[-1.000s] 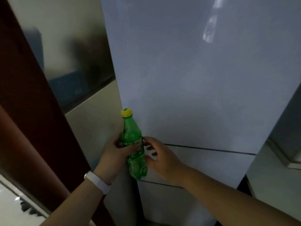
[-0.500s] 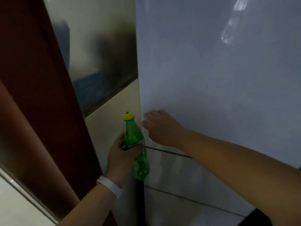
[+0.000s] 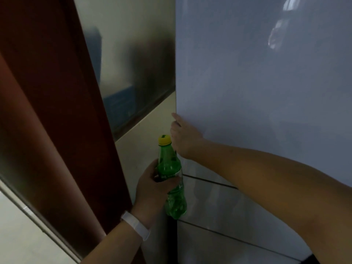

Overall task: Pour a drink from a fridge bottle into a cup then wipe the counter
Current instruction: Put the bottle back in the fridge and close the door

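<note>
- Tall pale fridge door fills the right of the view; a dark red-brown panel stands at the left, with a beige wall between them.
- Left hand, a white wristband on its wrist, has its grip clenched around the middle of 1 green bottle, upright, yellow cap on.
- Right hand lies on the door's left edge, fingers curled at the edge; whether it grips or just presses I cannot tell.
- Progress, as I judge it: bottle fetched, door appears shut.
- Left to do: uncap, pour, wipe. No cup, cloth or desk is in view.
</note>
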Motion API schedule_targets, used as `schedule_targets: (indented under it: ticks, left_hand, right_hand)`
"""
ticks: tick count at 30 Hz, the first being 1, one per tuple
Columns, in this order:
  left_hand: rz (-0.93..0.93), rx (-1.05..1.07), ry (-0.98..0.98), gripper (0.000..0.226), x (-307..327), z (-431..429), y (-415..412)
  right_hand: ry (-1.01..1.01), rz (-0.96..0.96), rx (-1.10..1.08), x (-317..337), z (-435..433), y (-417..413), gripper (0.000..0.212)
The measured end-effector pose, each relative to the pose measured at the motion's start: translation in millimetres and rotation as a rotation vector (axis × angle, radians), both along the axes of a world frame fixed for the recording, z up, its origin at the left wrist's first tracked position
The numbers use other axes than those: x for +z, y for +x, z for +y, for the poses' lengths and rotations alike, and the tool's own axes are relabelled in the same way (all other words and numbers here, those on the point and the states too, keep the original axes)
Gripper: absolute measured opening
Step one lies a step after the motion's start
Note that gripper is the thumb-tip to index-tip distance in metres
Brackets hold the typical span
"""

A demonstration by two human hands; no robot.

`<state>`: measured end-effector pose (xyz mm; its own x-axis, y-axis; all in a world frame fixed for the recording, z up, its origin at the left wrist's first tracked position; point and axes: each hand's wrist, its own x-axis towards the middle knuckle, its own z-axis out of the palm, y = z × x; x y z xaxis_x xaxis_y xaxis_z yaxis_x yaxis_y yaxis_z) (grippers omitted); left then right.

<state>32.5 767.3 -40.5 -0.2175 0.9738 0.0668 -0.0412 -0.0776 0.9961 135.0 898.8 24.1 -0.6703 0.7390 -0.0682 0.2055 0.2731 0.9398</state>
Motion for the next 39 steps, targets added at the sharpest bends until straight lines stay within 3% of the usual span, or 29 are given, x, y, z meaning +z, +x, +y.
schedule_targets:
  ticks: [16, 23, 28, 33, 39]
  left_hand:
    - [-0.037, 0.091, -0.053, 0.058, 3.5, -52.2, -22.8]
    - [0.065, -0.046, -0.007, 0.055, 10.4, -72.8, -37.0]
    - [0.118, -0.185, 0.055, 0.050, 15.0, -100.5, -61.5]
    - [0.092, -0.277, 0.114, 0.044, 10.7, -127.1, -84.0]
    - [0.005, -0.443, 0.091, 0.049, -8.4, -157.4, -106.9]
  right_hand:
    - [-0.016, 0.088, 0.106, 0.0, -24.7, 2.3, 0.032]
    - [-0.018, 0.212, 0.104, -13.4, -74.9, -2.8, 0.035]
    - [-0.042, 0.138, -0.051, -16.9, -124.3, -13.0, 0.041]
    - [0.012, 0.309, 0.049, -28.6, -168.6, -8.6, 0.013]
    - [0.053, 0.465, 0.053, -36.9, -240.9, 2.0, 0.029]
